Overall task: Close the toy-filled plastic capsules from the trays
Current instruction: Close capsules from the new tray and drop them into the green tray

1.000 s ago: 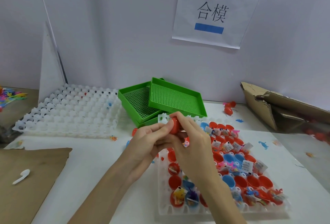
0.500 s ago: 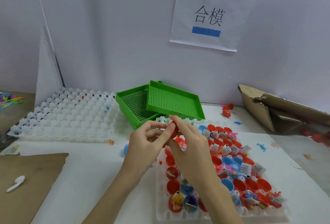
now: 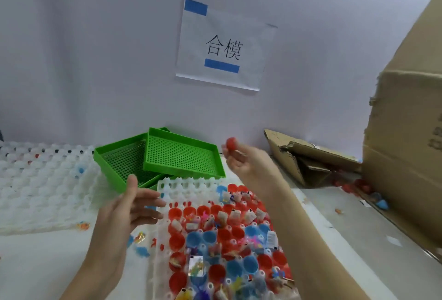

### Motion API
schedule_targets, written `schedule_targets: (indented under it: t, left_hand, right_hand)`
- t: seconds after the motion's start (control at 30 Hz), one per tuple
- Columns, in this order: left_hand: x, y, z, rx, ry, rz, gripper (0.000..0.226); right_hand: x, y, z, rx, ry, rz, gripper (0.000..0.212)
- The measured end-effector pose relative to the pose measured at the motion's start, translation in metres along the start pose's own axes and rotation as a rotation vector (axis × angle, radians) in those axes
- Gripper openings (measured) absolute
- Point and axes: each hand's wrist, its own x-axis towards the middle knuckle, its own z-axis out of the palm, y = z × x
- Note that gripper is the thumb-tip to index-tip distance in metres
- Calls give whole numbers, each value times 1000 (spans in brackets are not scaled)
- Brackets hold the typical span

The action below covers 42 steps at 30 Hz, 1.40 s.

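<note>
Red and rounded, the closed plastic capsule (image 3: 231, 144) has left the two-handed squeeze of a moment ago and now sits pinched in the right hand's (image 3: 241, 164) fingertips, raised far right toward the torn corrugated cardboard box (image 3: 404, 137), so it is probably being discarded there as finished. The left hand (image 3: 134, 206) has let go and hovers with relaxed fingers at the left edge of the translucent white dimpled tray (image 3: 165, 240), whose glossy red and blue open capsule halves (image 3: 229, 247) hold tagged toys.
</note>
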Motion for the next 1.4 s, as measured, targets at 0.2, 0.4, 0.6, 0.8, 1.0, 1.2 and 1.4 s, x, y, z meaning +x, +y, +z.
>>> schedule_targets:
  t: [0.2,0.4,0.6,0.8,1.0,1.2,1.4]
  left_hand:
    - [1,0,2,-8,14,-19,64]
    - [-1,-1,2,-1,21,-6,60]
    - [3,-7,1,1,36,-16,59]
    - [14,-12,-3,-57,89,-42,61]
    - [13,-10,1,-77,103,-81,62]
    - [12,-6,-2,-81,93,-82,61]
    - [10,-3,-3,-69,94,-72,63]
  right_hand:
    - [84,-60,-52,27,228,-44,39]
    - [85,16,-70,-1217,206,-288,17]
    - [123,23,-88,-1722,269,-328,41]
    - [160,17,-119,-1882,207,-167,30]
    - [167,16,-121,-1886,207,-171,27]
    - [155,11,-107,-1361,353,-324,21]
    - [134,-32,-78,-203,468,-137,38]
